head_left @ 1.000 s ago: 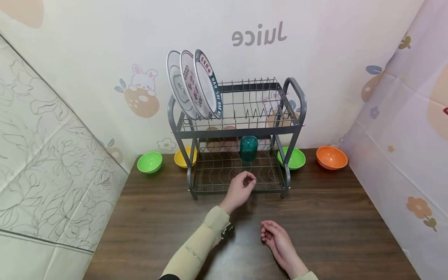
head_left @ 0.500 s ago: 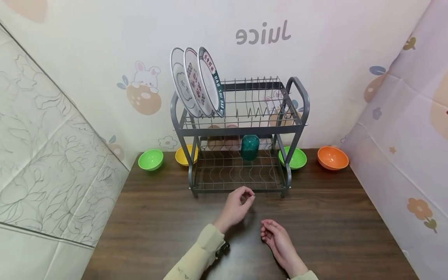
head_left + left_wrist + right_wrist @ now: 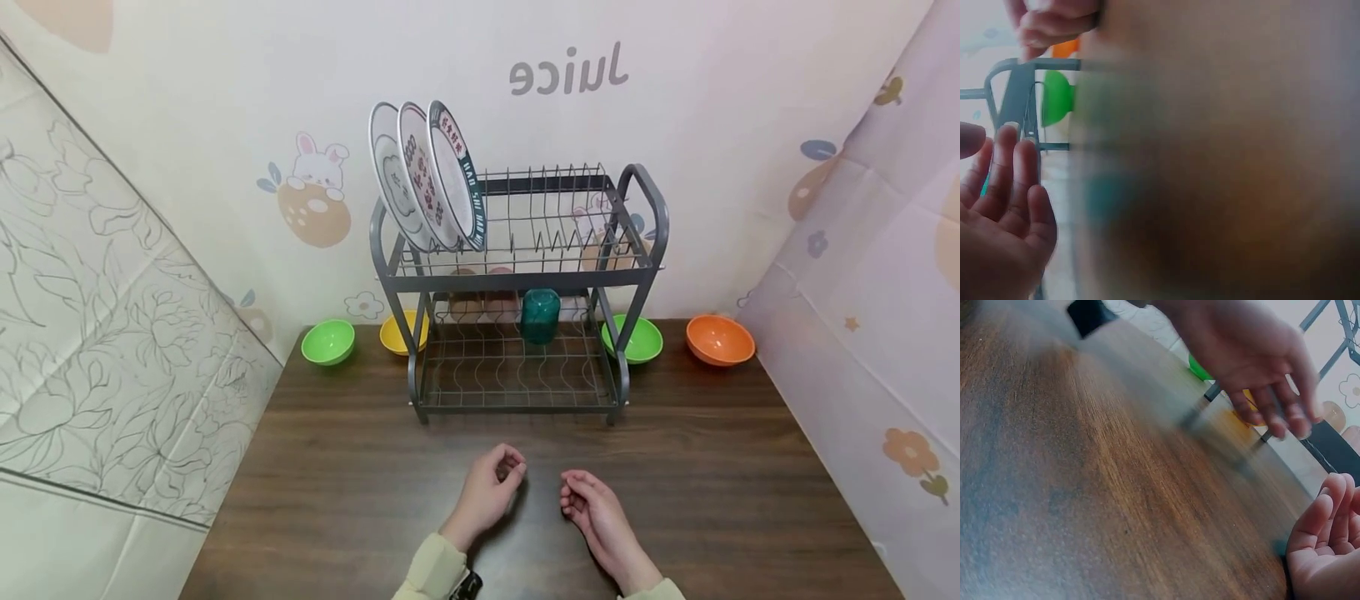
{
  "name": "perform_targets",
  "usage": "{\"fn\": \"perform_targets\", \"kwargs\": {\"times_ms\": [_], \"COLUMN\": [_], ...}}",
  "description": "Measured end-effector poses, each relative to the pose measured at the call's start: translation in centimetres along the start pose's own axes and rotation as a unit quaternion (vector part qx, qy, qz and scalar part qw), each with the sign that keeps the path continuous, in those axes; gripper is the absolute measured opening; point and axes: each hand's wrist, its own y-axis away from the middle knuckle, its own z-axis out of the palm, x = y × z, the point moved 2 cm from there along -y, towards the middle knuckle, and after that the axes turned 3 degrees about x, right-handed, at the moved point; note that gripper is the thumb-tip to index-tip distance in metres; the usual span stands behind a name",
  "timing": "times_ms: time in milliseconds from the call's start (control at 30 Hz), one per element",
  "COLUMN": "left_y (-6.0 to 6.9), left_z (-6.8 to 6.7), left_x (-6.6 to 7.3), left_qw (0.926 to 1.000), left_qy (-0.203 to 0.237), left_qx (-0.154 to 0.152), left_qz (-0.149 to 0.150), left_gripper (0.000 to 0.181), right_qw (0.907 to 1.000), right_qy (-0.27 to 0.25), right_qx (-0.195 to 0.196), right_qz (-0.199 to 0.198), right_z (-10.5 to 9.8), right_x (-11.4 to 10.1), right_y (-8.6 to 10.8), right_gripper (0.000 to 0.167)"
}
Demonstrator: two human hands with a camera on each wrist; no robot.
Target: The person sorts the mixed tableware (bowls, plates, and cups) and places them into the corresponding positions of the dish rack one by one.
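before rabbit-print wall (image 3: 705, 125), dish rack (image 3: 517, 282) on brown table (image 3: 337, 475), two hands (image 3: 483, 497) (image 3: 603, 525)

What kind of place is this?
Likely a staged kitchen-style corner, not clearly a real kitchen: a two-tier dish rack holding upright plates, a wood-grain table, and cartoon-printed wall coverings with "Juice" reading backwards.

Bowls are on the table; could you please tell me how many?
4: a green bowl at far left, a yellow bowl partly behind the rack at left, a second green bowl likewise at right, and an orange bowl at far right.
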Motion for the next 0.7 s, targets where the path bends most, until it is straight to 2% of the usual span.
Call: {"fn": "perform_targets", "kwargs": {"times_ms": [200, 333, 400, 467, 533, 600, 700], "left_y": [1.5, 1.2, 1.0, 0.8, 0.5, 0.3, 0.1], "left_z": [0.2, -0.2, -0.5, -0.9, -1.5, -2.1, -3.2], "left_x": [-1.0, -0.5, -0.1, 0.2, 0.4, 0.7, 0.8], "left_qw": [0.9998, 0.9998, 0.9998, 0.9992, 0.9951, 0.9862, 0.9672], "left_qy": [0.01, 0.013, -0.003, -0.037, -0.096, -0.157, -0.233], "left_qx": [0.001, -0.007, -0.013, -0.012, -0.002, 0.018, 0.059], "left_qz": [-0.015, -0.013, -0.012, 0.001, 0.023, 0.049, 0.083], "left_gripper": [0.005, 0.005, 0.006, 0.008, 0.013, 0.019, 0.025], "right_qw": [0.9998, 0.9998, 0.9998, 0.9997, 0.9992, 0.9974, 0.9892], "right_qy": [0.016, 0.018, 0.018, 0.022, 0.037, 0.058, 0.109], "right_qx": [-0.008, -0.007, -0.005, -0.003, 0.004, 0.012, 0.03], "right_qz": [-0.011, -0.011, -0.006, -0.007, -0.016, -0.042, -0.093], "right_z": [0.0, 0.2, 0.2, 0.4, 0.5, 0.7, 0.8], "right_x": [0.2, 0.0, 0.0, -0.2, -0.7, -1.5, -3.0], "right_y": [0.0, -0.1, 0.0, 0.3, 0.6, 1.0, 1.7], "right_gripper": [0.015, 0.016, 0.016, 0.016, 0.017, 0.017, 0.016]}}
